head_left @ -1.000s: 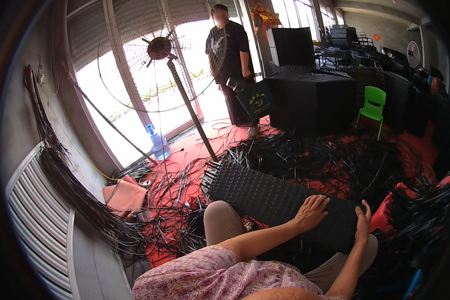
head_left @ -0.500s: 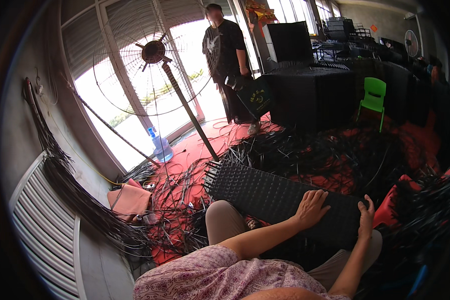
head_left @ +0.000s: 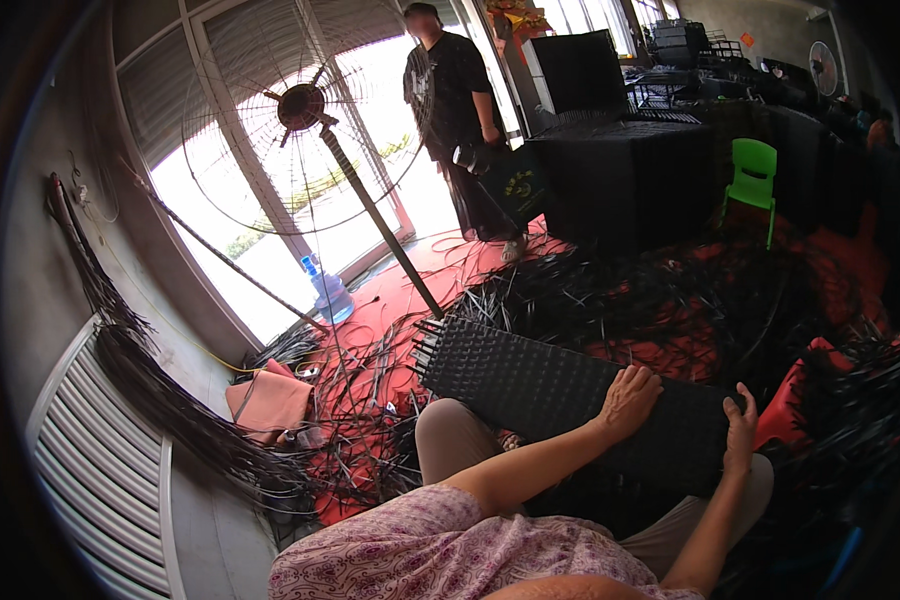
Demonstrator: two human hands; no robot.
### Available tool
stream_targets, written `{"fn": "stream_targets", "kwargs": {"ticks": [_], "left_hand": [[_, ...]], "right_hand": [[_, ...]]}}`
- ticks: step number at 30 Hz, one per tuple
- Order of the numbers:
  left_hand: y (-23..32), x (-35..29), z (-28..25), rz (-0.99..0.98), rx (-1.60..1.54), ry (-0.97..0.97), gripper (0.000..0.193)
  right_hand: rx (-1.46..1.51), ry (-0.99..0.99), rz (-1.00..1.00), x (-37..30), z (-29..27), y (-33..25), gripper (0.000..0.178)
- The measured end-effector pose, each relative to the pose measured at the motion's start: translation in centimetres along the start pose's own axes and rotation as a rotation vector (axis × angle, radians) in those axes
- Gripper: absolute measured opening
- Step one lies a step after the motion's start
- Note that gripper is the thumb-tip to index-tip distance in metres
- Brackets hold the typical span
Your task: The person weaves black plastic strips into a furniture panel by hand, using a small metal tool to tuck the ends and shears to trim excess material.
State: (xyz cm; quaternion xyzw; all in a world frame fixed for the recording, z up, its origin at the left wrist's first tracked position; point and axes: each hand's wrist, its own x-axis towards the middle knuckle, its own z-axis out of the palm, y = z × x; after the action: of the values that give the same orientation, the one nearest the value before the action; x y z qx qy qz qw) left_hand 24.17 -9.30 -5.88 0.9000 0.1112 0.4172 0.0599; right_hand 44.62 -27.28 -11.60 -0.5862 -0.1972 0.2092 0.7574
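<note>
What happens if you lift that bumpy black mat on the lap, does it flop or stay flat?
The bumpy black mat probably stays fairly stiff: it spans both knees and juts out past them without sagging. It looks light for its size, since the left hand merely rests on top while the right hand grips its end. The raised bumps should make it less slippery.

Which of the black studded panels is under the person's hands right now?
The studded panel lying across the person's lap, with the left hand on top and right hand gripping its edge.
</note>
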Motion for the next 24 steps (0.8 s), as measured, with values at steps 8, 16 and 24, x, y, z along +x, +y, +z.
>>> {"fn": "stream_targets", "kwargs": {"ticks": [8, 16, 24], "left_hand": [[0.1, -0.4, -0.2, -0.009, 0.003, -0.011, 0.016], [0.3, -1.0, -0.2, -0.01, 0.028, -0.022, 0.019], [0.4, -1.2, -0.3, 0.023, 0.029, -0.012, 0.023]], "right_hand": [[-0.022, -0.009, 0.074, -1.1, 0.7, -1.6, 0.059], [0.013, 0.001, 0.025, -0.6, 0.3, 0.0, 0.054], [0.029, -0.012, 0.043, -0.7, -0.1, 0.1, 0.055]]}}
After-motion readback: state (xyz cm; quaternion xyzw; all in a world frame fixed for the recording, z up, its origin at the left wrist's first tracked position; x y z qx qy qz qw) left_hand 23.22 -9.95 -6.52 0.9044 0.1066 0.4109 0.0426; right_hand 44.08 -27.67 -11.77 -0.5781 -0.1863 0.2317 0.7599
